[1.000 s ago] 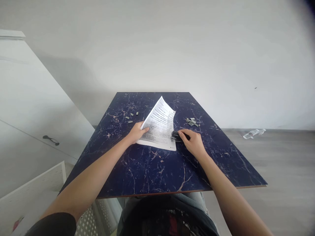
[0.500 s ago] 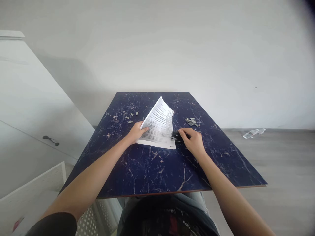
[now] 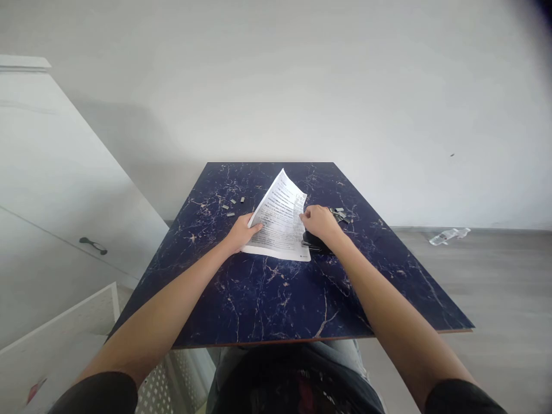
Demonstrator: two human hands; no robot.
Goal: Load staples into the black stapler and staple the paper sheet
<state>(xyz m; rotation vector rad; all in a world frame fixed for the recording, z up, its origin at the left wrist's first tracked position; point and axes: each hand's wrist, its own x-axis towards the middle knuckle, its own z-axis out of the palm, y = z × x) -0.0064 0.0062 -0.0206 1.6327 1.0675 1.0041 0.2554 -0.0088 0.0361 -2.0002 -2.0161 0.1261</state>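
Note:
A thin stack of printed paper (image 3: 280, 221) is tilted above the dark blue table. My left hand (image 3: 242, 233) is closed on its left edge, thumb on top of the print. At the right edge of the paper, my right hand (image 3: 319, 221) has its fingers pinched together on the margin. Just below that hand lies a black stapler (image 3: 313, 241), its front end by the paper's lower right edge and its rear partly covered by my hand and wrist.
Staple strips (image 3: 340, 214) lie in a small pile behind my right hand. Several more small staple pieces (image 3: 230, 214) are scattered left of the paper. The marbled table (image 3: 276, 305) meets the wall at its far edge. A white cabinet (image 3: 56, 172) flanks the left; a clear plastic item (image 3: 448, 236) lies on the floor.
My right hand has let go of the stapler and moved up and left to the paper's right edge. The left hand keeps its hold on the paper.

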